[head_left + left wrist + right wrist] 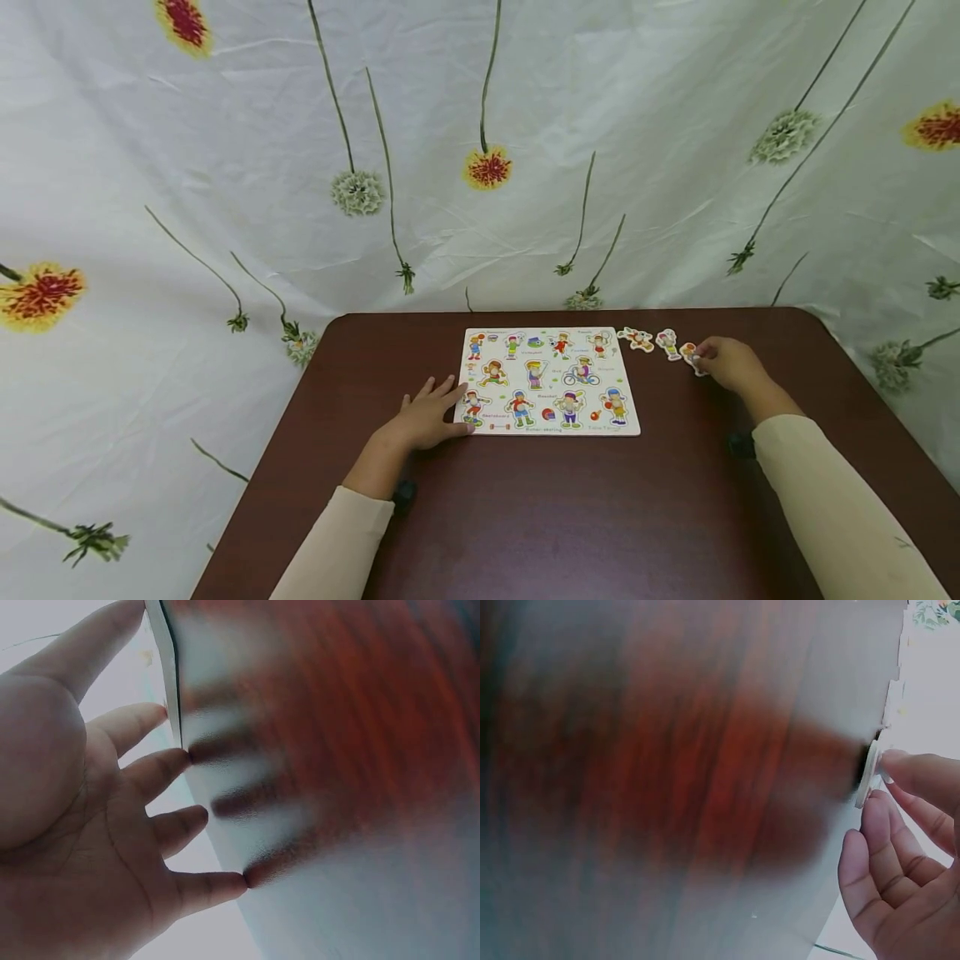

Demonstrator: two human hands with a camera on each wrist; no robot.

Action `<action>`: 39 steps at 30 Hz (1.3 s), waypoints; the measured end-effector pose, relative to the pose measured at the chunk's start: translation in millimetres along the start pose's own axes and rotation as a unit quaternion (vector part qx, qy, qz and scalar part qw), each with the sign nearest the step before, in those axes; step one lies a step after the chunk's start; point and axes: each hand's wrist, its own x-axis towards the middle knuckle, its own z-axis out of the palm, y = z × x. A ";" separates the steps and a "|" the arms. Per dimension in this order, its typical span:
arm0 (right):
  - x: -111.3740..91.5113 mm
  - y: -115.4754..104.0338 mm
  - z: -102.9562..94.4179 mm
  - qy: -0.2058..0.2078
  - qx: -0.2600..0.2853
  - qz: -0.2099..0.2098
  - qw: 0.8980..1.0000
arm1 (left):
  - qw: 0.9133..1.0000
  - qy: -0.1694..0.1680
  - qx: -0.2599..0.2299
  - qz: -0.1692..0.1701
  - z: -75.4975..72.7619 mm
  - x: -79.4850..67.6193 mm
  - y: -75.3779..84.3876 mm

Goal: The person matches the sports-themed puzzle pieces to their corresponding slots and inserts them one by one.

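Note:
A white puzzle board (551, 381) with colourful sports figures lies flat on the table. At its left edge rests my left hand (429, 417), fingers spread, with the thumb at the lower left corner. The left wrist view shows those fingers (176, 761) straight, their tips down at the tabletop and the board's edge. To the right of the board, my right hand (729, 364) pinches a small figure-shaped puzzle piece (690, 357) between thumb and fingers. From the right wrist, that puzzle piece (868, 776) appears edge-on, tilted, with the thumb over it.
Two more loose puzzle pieces lie in a row beside the board: one (637, 339) near its upper right corner, another (668, 344) close to my right hand. The dark brown table (555, 517) has rounded far corners. Behind it hangs a white flowered cloth (420, 242).

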 end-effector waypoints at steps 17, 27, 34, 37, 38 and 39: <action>4.0 -47.6 7.7 0.067 0.033 -0.055 0.996 | 1.000 -0.005 -0.002 0.030 4.2 3.6 8.7; 14.3 -89.9 35.0 0.050 0.050 -0.060 0.996 | 0.999 -0.007 0.001 0.041 7.0 2.8 12.1; 19.4 -123.7 55.4 0.031 0.071 -0.083 0.994 | 1.000 -0.005 -0.005 0.023 8.3 0.9 12.3; 22.1 -141.5 65.1 0.020 0.077 -0.089 0.993 | 1.000 -0.002 -0.001 0.013 8.6 0.2 11.9; 22.8 -147.9 68.4 0.014 0.081 -0.090 0.992 | 1.000 -0.002 0.001 0.011 8.6 0.0 11.7; 23.2 -153.9 71.8 0.007 0.084 -0.092 0.992 | 1.000 -0.001 0.002 0.011 8.8 0.0 11.4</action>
